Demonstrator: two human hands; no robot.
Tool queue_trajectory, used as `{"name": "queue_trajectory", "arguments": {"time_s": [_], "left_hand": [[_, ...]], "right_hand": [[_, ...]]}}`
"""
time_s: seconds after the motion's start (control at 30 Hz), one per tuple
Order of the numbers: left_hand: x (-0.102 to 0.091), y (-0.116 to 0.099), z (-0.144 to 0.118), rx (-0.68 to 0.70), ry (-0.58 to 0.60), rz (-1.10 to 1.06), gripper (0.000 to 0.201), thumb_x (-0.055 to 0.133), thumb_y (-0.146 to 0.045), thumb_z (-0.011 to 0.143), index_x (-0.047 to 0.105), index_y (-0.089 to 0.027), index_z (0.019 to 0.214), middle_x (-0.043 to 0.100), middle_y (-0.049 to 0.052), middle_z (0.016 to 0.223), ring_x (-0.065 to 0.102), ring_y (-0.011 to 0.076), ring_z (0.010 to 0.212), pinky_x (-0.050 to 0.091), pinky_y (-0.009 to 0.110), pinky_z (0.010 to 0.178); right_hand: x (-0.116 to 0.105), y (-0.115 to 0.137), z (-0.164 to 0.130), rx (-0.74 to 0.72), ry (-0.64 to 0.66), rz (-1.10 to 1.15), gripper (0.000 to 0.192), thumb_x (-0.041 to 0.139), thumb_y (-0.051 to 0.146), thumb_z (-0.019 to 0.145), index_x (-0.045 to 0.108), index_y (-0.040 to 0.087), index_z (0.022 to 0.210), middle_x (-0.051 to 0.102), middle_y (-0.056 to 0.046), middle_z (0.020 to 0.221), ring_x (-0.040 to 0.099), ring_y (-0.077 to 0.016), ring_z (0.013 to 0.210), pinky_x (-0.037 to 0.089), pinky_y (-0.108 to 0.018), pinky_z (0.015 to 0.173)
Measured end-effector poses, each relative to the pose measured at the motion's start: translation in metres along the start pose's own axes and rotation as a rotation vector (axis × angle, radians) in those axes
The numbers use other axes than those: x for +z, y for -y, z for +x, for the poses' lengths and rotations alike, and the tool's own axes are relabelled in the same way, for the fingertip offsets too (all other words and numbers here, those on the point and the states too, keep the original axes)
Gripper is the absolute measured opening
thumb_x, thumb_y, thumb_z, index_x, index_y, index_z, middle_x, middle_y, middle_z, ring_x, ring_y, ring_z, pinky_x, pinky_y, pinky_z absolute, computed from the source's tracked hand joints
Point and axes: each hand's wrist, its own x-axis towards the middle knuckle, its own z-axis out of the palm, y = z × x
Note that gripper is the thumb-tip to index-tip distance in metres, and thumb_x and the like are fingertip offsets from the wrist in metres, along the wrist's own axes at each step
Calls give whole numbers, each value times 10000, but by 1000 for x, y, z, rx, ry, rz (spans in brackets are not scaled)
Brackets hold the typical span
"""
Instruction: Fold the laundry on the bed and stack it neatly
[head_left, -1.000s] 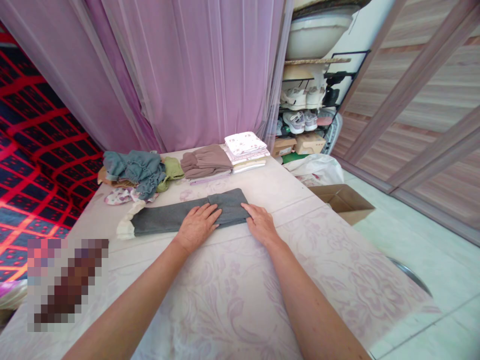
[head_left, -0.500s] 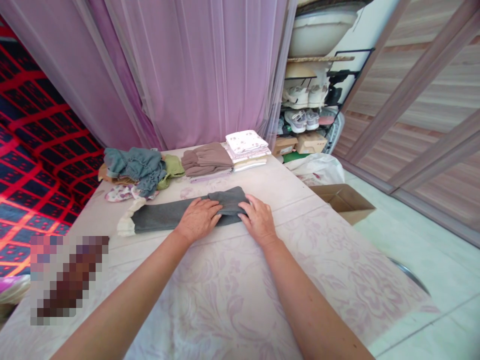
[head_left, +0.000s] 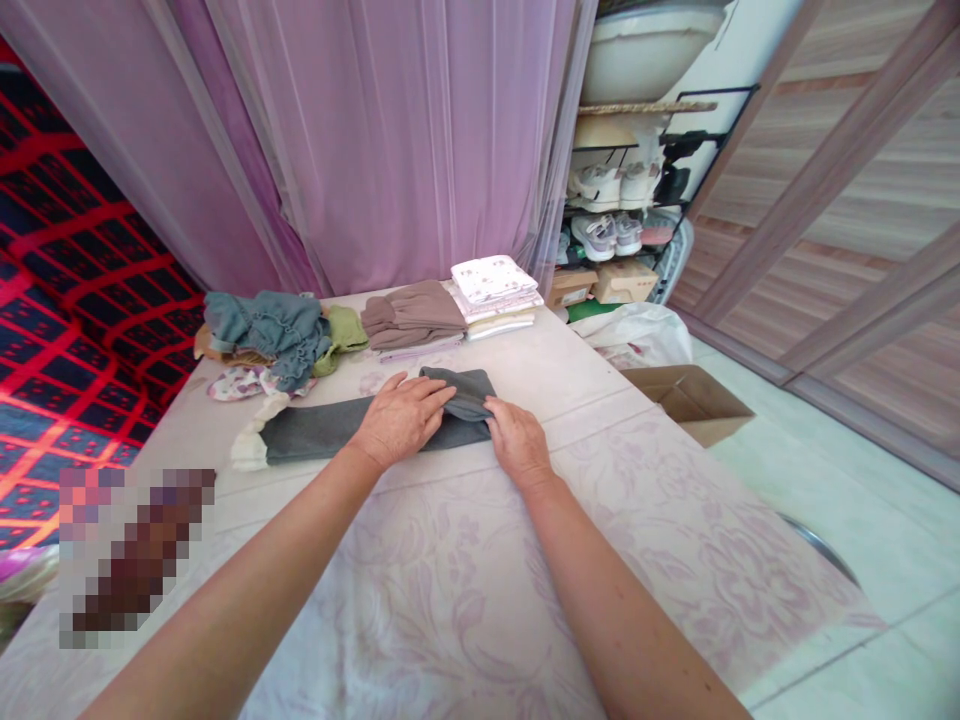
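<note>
Grey garment [head_left: 322,428] lies under left hand [head_left: 400,420]; right hand [head_left: 516,440] grip pinches its folded end.

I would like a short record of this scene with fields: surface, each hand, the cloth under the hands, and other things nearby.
surface: table with a pale floral cover
left hand: flat on the grey garment, fingers spread
right hand: grips the folded right end of the garment
grey garment: long, lies across the table, cream cuff at its left end
far edge: folded brown cloth, folded white stack, loose blue-grey pile
floor, right: open cardboard box
</note>
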Motion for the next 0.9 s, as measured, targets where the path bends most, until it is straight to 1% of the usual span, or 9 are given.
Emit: {"name": "queue_trajectory", "arguments": {"time_s": [0.1,0.2,0.33,0.4,0.47,0.53,0.63,0.77,0.9], "left_hand": [[2,3,-2,17,13,20,382,391,-259,927,601,-250,1245,625,56,1268,543,234,1186,275,467,1083],[12,4,-13,42,38,28,382,395,-263,927,603,-236,1246,614,62,1286,531,248,1203,285,470,1081],[28,-3,-29,-35,90,26,400,399,-267,931,561,-254,1296,557,54,1360,498,263,1243,316,478,1066],[30,-7,-32,-64,97,30,405,425,-296,928,542,-251,1314,534,60,1383,478,279,1264,308,500,1072],[27,-11,-33,-57,71,31,433,482,-329,910,524,-233,1329,517,85,1396,471,294,1271,295,519,1081],[22,-16,-33,-17,8,29,441,532,-314,888,528,-232,1321,487,101,1419,454,293,1289,279,518,1096],[16,-26,-31,50,-82,26,360,554,-251,878,598,-278,1234,454,86,1447,414,279,1325,263,507,1111],[20,-37,-26,39,-97,45,330,587,-259,860,636,-296,1185,432,92,1460,395,299,1337,256,551,1105],[25,-36,-21,19,-95,75,343,602,-285,849,638,-282,1190,395,106,1483,364,312,1356,235,566,1108]], "right_hand": [[0,-1,1,13,25,-9,317,449,130,894,600,192,1165,640,-93,1232,604,-202,1083,444,-347,926],[0,-2,0,-9,29,11,312,433,121,899,623,209,1130,646,-69,1232,605,-184,1098,453,-338,939],[3,-4,-3,-39,25,55,296,430,112,895,649,204,1072,645,-60,1237,597,-166,1122,457,-330,973],[5,-6,-4,-42,17,78,295,433,106,889,648,196,1068,642,-59,1242,595,-157,1128,454,-322,989],[7,-9,-5,-35,0,102,295,433,104,884,643,198,1069,642,-51,1242,601,-149,1119,459,-320,992],[10,-11,-5,-29,-29,127,296,434,108,880,637,206,1071,649,-43,1231,616,-149,1096,475,-325,978],[13,-14,-6,-51,-70,160,291,440,117,874,632,213,1070,661,-47,1208,630,-162,1074,500,-330,950],[15,-16,-6,-65,-105,194,290,435,126,875,627,221,1071,667,-50,1194,637,-172,1062,510,-340,938],[15,-16,-5,-66,-97,211,291,423,130,879,631,233,1054,673,-43,1180,639,-174,1054,511,-345,934]]}}
